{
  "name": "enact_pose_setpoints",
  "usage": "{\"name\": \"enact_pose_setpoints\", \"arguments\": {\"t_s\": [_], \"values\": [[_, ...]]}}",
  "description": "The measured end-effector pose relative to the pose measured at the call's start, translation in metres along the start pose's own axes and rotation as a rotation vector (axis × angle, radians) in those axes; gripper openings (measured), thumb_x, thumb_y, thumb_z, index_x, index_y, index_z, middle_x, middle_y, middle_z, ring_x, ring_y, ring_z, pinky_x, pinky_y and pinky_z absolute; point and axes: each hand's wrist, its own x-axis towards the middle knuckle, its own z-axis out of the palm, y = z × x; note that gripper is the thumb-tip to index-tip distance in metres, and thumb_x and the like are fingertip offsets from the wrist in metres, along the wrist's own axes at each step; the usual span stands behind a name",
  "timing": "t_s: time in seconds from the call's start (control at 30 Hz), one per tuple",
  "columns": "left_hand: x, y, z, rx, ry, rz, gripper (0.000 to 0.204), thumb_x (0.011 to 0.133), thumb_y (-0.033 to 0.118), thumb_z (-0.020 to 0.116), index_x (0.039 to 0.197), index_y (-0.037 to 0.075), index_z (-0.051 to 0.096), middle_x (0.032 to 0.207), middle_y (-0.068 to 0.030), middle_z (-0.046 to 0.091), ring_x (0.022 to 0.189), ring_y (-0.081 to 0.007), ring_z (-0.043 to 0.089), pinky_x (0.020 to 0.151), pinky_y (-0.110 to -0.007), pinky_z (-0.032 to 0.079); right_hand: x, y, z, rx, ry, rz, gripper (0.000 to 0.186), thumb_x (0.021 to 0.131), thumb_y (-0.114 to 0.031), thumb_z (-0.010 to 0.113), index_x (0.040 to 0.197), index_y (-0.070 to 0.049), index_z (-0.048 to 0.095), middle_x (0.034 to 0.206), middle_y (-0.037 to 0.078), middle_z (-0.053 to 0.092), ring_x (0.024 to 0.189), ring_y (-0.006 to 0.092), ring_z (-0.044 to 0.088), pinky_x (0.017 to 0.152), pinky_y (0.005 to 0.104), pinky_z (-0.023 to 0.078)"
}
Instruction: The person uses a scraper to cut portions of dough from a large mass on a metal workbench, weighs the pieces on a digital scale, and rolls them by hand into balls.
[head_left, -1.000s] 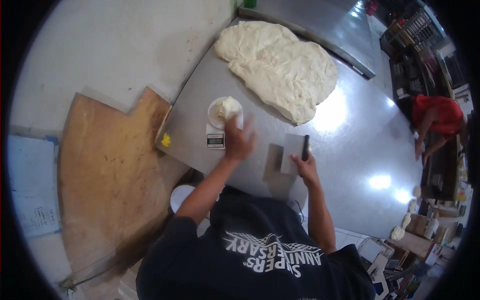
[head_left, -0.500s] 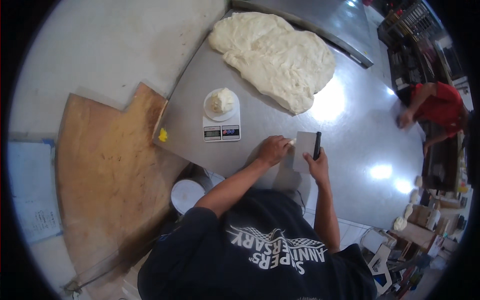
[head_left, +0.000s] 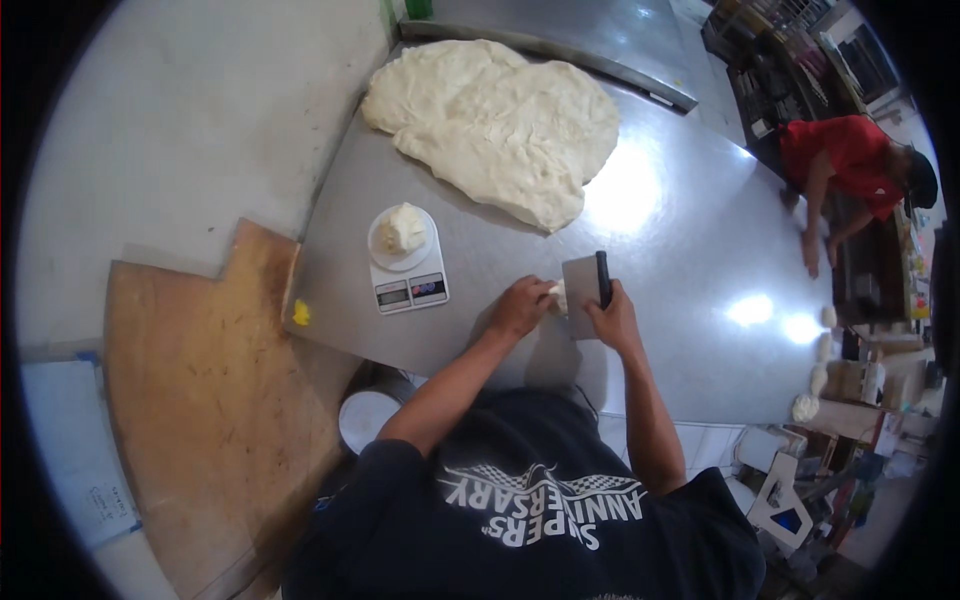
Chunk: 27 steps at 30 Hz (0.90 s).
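My right hand point(head_left: 614, 318) grips a dough scraper point(head_left: 581, 296), a flat metal blade with a black handle along its right edge. Pinched in the fingers of my left hand point(head_left: 522, 306) is a small piece of pale dough point(head_left: 559, 298), close against the scraper's left side and partly hidden by it. To the left, a white kitchen scale point(head_left: 410, 290) carries a lump of dough point(head_left: 402, 230) on its round plate. A very large slab of dough point(head_left: 500, 125) lies farther off on the metal table point(head_left: 690, 230).
Across the table at the right, a person in a red shirt point(head_left: 840, 150) leans in with hands at the edge. Several dough pieces point(head_left: 806, 406) line the right edge. A wooden board point(head_left: 200, 400) lies at left, and a round white lid point(head_left: 368, 420) sits below the table's front edge.
The view has shifted, so the table contents appear farther left. More dough shows between my left hand and the scraper. The person in red has both hands near the table edge.
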Motion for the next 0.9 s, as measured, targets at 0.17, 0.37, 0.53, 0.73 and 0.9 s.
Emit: {"name": "enact_pose_setpoints", "arguments": {"t_s": [0.17, 0.37, 0.53, 0.73, 0.9], "values": [[-0.02, -0.012, -0.009, -0.007, 0.08, 0.009, 0.024, 0.091, 0.018, 0.074, 0.113, 0.01, 0.078, 0.087, -0.0144, 0.067, 0.081, -0.0335, 0.068, 0.076, -0.043, 0.054, -0.005, -0.008, 0.036, -0.244, -0.093, 0.003, 0.04, 0.087, -0.02, 0.07, 0.112, 0.001, 0.048, 0.084, 0.033, 0.069, 0.082, 0.0527, 0.068, 0.074, 0.0605, 0.053], [-0.02, -0.011, -0.025, 0.035, 0.083, -0.087, 0.021, 0.091, 0.013, 0.072, 0.11, 0.008, 0.076, 0.091, -0.0149, 0.068, 0.085, -0.0338, 0.068, 0.078, -0.042, 0.055, -0.005, -0.037, 0.072, -0.329, -0.075, 0.011, 0.047, 0.089, -0.02, 0.068, 0.122, 0.002, 0.043, 0.084, 0.033, 0.069, 0.081, 0.0545, 0.068, 0.074, 0.0635, 0.053], [-0.002, -0.012, -0.087, 0.111, 0.513, 0.12, 0.029, 0.095, 0.015, 0.066, 0.123, 0.009, 0.071, 0.099, -0.0151, 0.069, 0.1, -0.0375, 0.066, 0.094, -0.048, 0.051, -0.005, -0.03, 0.084, -0.276, -0.031, -0.037, 0.055, 0.088, -0.022, 0.071, 0.128, 0.002, 0.042, 0.088, 0.034, 0.069, 0.085, 0.0551, 0.068, 0.076, 0.0635, 0.053], [0.009, -0.056, -0.208, 0.722, 0.515, -0.209, 0.051, 0.09, 0.03, 0.069, 0.139, 0.015, 0.064, 0.134, -0.0195, 0.054, 0.127, -0.0384, 0.048, 0.114, -0.061, 0.031, 0.003, -0.02, 0.081, -0.199, -0.097, 0.066, 0.063, 0.088, -0.03, 0.072, 0.133, 0.005, 0.045, 0.1, 0.037, 0.068, 0.093, 0.0536, 0.067, 0.083, 0.0607, 0.053], [-0.004, -0.01, -0.163, 0.669, 0.564, -0.02, 0.058, 0.086, 0.033, 0.072, 0.14, 0.014, 0.064, 0.148, -0.024, 0.042, 0.14, -0.0422, 0.036, 0.113, -0.066, 0.027, 0.005, 0.012, 0.075, 0.204, -0.155, 0.08, 0.057, 0.09, -0.024, 0.078, 0.132, 0.004, 0.051, 0.105, 0.025, 0.072, 0.093, 0.0346, 0.072, 0.082, 0.0457, 0.057]]}}
